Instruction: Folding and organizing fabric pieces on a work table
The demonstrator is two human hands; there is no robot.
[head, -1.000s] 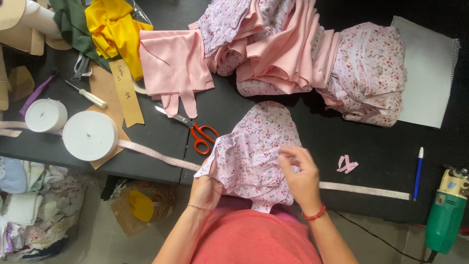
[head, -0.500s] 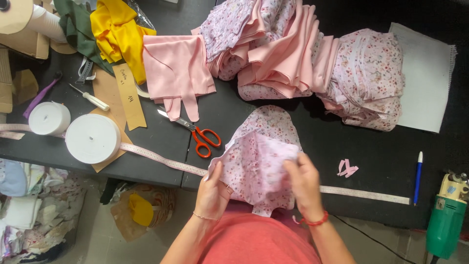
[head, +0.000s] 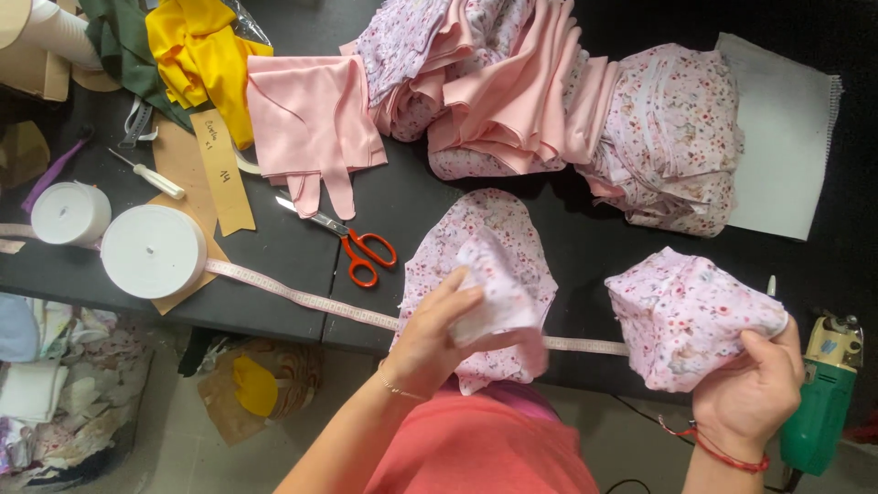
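A: Left hand — fingers closed on a folded floral piece, resting on floral fabric at table's near edge.

B: Right hand?

A: Gripping a floral bundle, lifted at 3 o'clock. Tape measure underneath.

B: Around?

A: Orange scissors at 10 o'clock, fabric pile at 12, green cutter beside right hand.

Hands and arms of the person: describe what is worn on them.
Both forearms are bare, with no sleeves reaching them. The left hand has a thin, fine bracelet at the wrist. The right hand has a red cord bracelet around the wrist.
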